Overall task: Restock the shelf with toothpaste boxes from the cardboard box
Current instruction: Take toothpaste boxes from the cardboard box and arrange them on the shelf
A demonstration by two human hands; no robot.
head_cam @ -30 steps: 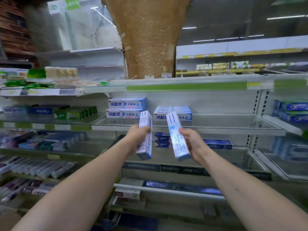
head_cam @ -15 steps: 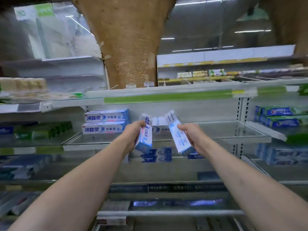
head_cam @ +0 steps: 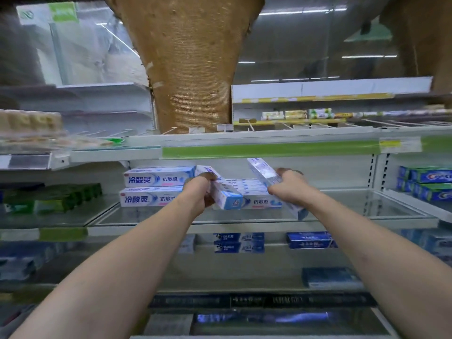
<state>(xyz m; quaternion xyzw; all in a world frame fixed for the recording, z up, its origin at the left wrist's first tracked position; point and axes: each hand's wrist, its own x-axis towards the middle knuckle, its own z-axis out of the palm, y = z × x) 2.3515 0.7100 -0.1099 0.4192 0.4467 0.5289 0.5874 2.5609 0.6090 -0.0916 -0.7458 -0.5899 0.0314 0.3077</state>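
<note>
My left hand [head_cam: 198, 192] grips a white and blue toothpaste box [head_cam: 226, 195], tilted, its end facing me. My right hand [head_cam: 287, 185] grips a second toothpaste box [head_cam: 261, 170], slanted up to the left. Both boxes hover over the glass shelf [head_cam: 342, 209], in front of a low stack of the same boxes [head_cam: 254, 199]. To the left, two matching boxes [head_cam: 156, 187] lie stacked on that shelf. The cardboard box is out of view.
Crest boxes [head_cam: 425, 184] fill the right-hand bay and green boxes [head_cam: 56, 199] the left one. The shelf edge above [head_cam: 244, 149] carries a green strip. Dark blue boxes [head_cam: 238, 242] lie on the lower shelf. A brown pillar [head_cam: 190, 69] rises behind.
Both hands have risen and reached forward with their boxes, from in front of the lower shelf up to the glass shelf, close to the stack.
</note>
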